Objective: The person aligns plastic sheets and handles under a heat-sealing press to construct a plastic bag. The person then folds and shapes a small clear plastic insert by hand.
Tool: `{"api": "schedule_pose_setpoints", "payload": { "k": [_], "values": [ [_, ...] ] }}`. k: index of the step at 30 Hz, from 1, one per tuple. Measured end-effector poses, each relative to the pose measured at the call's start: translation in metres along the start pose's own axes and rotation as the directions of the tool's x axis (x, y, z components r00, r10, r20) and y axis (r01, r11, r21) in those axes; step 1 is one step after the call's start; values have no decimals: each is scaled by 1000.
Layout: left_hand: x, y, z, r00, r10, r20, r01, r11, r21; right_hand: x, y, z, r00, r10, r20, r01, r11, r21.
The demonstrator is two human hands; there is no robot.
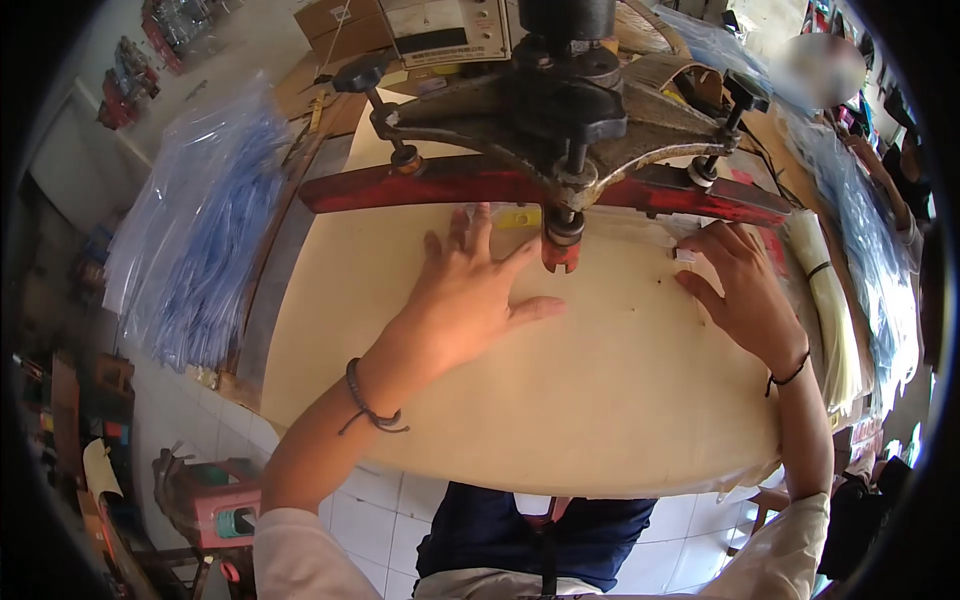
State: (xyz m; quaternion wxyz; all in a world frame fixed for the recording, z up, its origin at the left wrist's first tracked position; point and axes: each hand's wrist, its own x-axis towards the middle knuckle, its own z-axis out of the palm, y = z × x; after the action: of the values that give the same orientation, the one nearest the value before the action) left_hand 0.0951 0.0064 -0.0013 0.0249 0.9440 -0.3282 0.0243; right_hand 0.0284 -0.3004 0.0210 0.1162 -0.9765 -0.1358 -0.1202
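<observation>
My left hand [458, 298] lies on the pale tan sheet [540, 400] covering the work table, fingers spread, fingertips reaching the lower edge of the red bar [430, 190] of a press. A small yellow piece [516, 217] lies just beyond its fingers. My right hand [745, 292] is at the right end of the bar, fingers bent and thumb curled toward them. A small whitish piece [684, 255] shows at these fingertips; what it is I cannot make out. Thin clear plastic [640, 228] seems to lie along the bar. The dark press head [590, 125] stands above the sheet.
Clear bluish plastic bags [205, 230] are stacked at the left. At the right lie a tied bundle of pale strips [822, 310] and more clear plastic [860, 230]. A control box [447, 28] stands behind the press. A pink stool [222, 500] is at lower left. Another person is at upper right.
</observation>
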Motion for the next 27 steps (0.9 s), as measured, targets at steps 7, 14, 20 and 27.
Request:
{"api": "schedule_pose_setpoints", "payload": {
  "k": [7,14,20,27],
  "values": [
    [1,2,-4,1000,0,22,0,1000,-17,-6,2,4,1000,3,-19,-5,995,-105],
    [2,1,-1,1000,13,3,-13,999,35,-6,3,3,1000,18,-14,-19,994,-106],
    [0,1,0,1000,17,4,-17,997,69,-4,0,-1,999,32,-28,-35,995,-89],
    [0,2,-2,999,-11,38,10,1000,16,-7,1,1,1000,15,-6,-15,994,-109]
  ]
}}
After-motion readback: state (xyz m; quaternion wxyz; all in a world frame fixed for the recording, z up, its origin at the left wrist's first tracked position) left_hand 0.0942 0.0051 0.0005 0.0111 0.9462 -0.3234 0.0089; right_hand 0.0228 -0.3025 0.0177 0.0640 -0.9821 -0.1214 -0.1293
